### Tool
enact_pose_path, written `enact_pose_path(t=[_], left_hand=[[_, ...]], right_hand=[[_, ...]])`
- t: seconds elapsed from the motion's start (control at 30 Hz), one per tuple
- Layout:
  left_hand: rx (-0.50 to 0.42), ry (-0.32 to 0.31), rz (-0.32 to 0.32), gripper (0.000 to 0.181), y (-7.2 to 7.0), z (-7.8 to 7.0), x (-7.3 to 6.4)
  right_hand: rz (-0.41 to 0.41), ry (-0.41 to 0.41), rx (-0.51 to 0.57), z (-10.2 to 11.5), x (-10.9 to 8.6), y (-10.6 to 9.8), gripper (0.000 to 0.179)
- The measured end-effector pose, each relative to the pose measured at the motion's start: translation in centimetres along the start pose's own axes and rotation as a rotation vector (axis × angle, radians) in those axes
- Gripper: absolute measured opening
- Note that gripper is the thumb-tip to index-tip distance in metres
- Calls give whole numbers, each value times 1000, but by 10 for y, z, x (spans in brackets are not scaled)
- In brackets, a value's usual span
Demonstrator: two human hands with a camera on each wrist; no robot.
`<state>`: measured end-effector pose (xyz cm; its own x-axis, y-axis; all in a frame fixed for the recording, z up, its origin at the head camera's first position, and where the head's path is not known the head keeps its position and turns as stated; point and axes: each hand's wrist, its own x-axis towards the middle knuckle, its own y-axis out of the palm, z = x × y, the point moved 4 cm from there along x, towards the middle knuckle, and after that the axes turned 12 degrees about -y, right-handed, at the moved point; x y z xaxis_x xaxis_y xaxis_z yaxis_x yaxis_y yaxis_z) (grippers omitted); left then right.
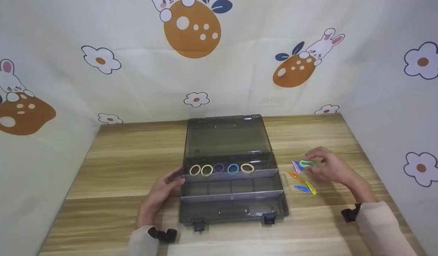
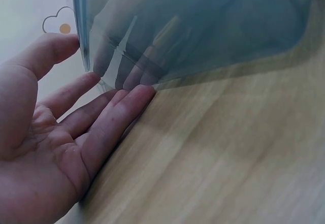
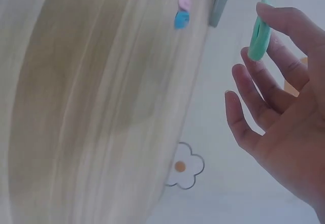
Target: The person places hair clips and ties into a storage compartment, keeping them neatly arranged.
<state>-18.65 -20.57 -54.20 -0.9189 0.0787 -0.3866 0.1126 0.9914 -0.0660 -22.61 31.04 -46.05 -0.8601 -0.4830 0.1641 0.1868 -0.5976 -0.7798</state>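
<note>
R hand (image 1: 331,169), centre-right of frame, pinched green clip (image 3: 260,41) betw. thumb & finger, other fingers loosely spread; L hand (image 1: 163,188), lower centre-left, fingers mostly straight, touched side of box (image 1: 227,137), no firm grip seen. Step prob. clip pick-up; next move prob. called for steady pinch, lift clear of nearby clips (image 1: 310,187)

Under the left hand (image 1: 162,192) and right hand (image 1: 330,166) spreads a bench (image 1: 130,149) with streaky wood grain. Beyond both hands and to either side rises a pale, lightly creased wall covering (image 1: 240,76), printed with outlined flowers (image 1: 422,168) and rabbits (image 1: 321,48) on brownish-orange fruits (image 1: 293,76). A soft shadow (image 1: 335,209) falls on the bench near the right hand.
</note>
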Motion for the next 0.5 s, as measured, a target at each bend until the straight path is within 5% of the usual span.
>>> enact_pose_path(t=[0.5], left_hand=[[-18, 5, -28, 55, 0, 1, 0]], right_hand=[[-63, -82, 32, 37, 21, 26, 18]])
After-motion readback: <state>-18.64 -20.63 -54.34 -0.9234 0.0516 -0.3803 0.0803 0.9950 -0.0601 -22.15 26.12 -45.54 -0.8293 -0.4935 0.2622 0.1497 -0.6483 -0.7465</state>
